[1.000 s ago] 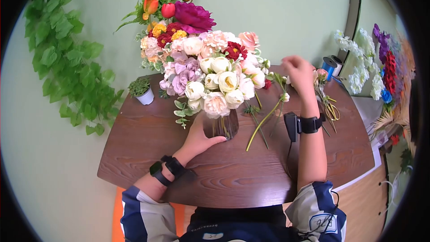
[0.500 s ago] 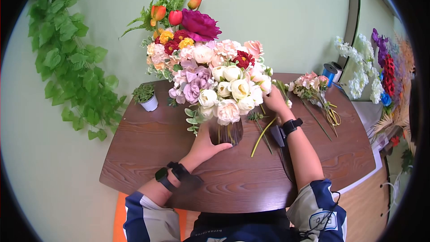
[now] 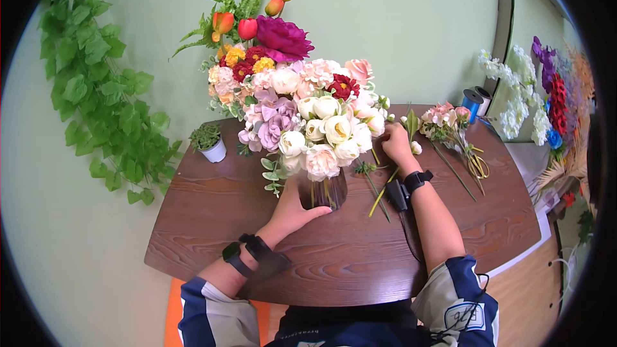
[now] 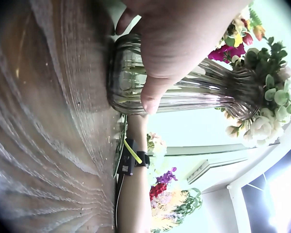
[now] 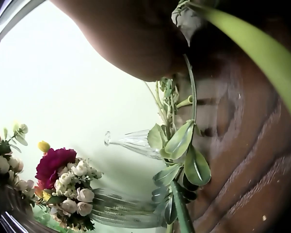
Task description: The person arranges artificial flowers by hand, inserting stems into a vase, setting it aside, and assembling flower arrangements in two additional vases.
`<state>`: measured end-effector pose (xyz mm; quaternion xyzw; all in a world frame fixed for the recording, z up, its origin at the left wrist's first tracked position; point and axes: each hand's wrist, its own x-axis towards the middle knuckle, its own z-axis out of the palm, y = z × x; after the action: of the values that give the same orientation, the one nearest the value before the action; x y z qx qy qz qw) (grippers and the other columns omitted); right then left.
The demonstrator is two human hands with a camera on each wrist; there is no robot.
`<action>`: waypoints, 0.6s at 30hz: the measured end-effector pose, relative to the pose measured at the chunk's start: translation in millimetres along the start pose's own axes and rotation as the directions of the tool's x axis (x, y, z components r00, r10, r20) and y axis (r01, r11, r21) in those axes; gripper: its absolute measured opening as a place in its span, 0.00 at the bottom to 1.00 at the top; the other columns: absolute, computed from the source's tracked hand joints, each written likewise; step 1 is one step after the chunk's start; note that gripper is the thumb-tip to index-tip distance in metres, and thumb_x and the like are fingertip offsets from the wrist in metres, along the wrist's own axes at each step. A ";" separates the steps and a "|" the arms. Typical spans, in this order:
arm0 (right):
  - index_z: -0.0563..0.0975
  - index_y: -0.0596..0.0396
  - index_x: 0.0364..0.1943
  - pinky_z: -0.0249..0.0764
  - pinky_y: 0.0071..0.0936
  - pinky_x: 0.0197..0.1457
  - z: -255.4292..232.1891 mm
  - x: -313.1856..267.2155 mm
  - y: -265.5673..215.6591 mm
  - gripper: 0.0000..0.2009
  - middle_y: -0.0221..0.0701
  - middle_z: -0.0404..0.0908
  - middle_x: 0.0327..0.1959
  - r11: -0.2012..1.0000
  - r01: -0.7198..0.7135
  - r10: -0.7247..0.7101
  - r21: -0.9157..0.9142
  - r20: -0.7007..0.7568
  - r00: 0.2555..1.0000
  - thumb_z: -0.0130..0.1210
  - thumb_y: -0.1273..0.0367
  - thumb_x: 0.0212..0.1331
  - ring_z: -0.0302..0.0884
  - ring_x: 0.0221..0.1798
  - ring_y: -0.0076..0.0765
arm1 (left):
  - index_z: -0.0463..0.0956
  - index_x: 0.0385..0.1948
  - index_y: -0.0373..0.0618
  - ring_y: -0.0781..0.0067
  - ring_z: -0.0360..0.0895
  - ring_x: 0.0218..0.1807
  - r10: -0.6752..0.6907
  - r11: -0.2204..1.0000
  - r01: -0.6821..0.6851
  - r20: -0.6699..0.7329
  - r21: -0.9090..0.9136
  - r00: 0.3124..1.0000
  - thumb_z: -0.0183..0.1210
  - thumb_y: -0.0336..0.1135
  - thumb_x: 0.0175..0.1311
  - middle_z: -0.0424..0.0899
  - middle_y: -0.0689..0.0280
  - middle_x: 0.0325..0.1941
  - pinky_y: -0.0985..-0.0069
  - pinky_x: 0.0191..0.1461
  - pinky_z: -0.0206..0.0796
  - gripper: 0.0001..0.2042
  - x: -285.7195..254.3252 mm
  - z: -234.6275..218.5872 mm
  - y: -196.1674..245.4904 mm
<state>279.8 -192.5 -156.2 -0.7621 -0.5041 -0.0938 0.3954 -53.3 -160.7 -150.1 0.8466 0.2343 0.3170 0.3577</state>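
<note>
My left hand [image 3: 294,211] grips the low part of a ribbed glass vase [image 3: 328,194], thumb across its near side. In the left wrist view, the hand [image 4: 177,43] curls round the vase [image 4: 203,94]. A large bouquet of cream, pink and lilac flowers [image 3: 337,130] fills the vase. Just right of the bouquet, my right hand [image 3: 397,146] has curled fingers at a yellow-green stem [image 3: 382,196], pinching it; the fingertips are partly hidden. A thick green stem [image 5: 264,53] and a whitish bud [image 5: 186,22] lie close below that hand [image 5: 131,36] in the right wrist view.
Leafy sprigs [image 5: 196,165] and cut stems [image 3: 379,202] lie beside the vase. Pink flowers [image 3: 441,117] and ribbon spools [image 3: 472,103] are at the back right, a small potted plant [image 3: 211,146] at the back left. Behind the bouquet stand purple, red and yellow flowers [image 3: 283,38].
My right hand has come down and left from above the stems to beside the bouquet. The yellow-green stem's lower end has swung rightward. My left hand still holds the vase.
</note>
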 end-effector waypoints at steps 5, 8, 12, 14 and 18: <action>0.78 0.60 0.32 0.75 0.21 0.35 -50.9 24.9 -58.2 0.07 0.35 0.80 0.30 0.696 0.009 0.235 0.718 -0.240 0.942 0.57 0.79 0.46 0.78 0.31 0.27 | 0.54 0.59 0.34 0.53 0.62 0.60 0.002 0.999 -0.001 0.002 -0.037 1.000 0.73 0.48 0.38 0.61 0.48 0.58 0.64 0.63 0.56 0.48 0.5 -0.1 -0.4; 0.75 0.60 0.41 0.73 0.18 0.34 -115.0 13.0 -114.7 0.11 0.33 0.79 0.31 0.443 0.141 0.341 0.886 -0.312 0.887 0.56 0.77 0.53 0.76 0.31 0.22 | 0.53 0.60 0.34 0.53 0.61 0.61 0.001 0.999 -0.001 0.003 -0.055 1.000 0.73 0.48 0.39 0.61 0.48 0.58 0.64 0.64 0.55 0.48 0.1 -0.2 -1.0; 0.76 0.61 0.38 0.68 0.15 0.33 -173.7 -11.7 -149.7 0.07 0.30 0.79 0.33 0.353 0.334 0.318 0.874 -0.447 0.836 0.56 0.75 0.56 0.74 0.31 0.20 | 0.53 0.60 0.35 0.53 0.60 0.62 0.021 0.998 -0.022 -0.005 -0.058 1.000 0.73 0.47 0.39 0.61 0.49 0.59 0.64 0.65 0.54 0.48 0.1 1.4 -4.0; 0.75 0.62 0.39 0.69 0.16 0.36 -193.9 -25.3 -158.6 0.06 0.32 0.77 0.38 0.301 0.439 0.242 0.846 -0.513 0.824 0.53 0.76 0.57 0.74 0.37 0.21 | 0.53 0.61 0.35 0.54 0.60 0.62 0.022 0.997 -0.022 -0.008 -0.072 1.000 0.73 0.46 0.39 0.61 0.49 0.59 0.64 0.65 0.54 0.48 0.0 1.7 -2.9; 0.75 0.61 0.40 0.73 0.20 0.44 -222.4 -48.1 -169.7 0.08 0.36 0.75 0.47 0.254 0.470 0.125 0.846 -0.510 0.851 0.53 0.78 0.56 0.75 0.43 0.25 | 0.52 0.61 0.34 0.54 0.61 0.62 0.032 0.997 -0.032 -0.006 -0.063 0.999 0.73 0.45 0.39 0.60 0.48 0.59 0.64 0.65 0.54 0.48 0.9 -0.2 1.2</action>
<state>170.8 -350.6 52.8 -0.2550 -0.4247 -0.0023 0.8687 -52.7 -160.7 -148.8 0.8377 0.2113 0.3321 0.3786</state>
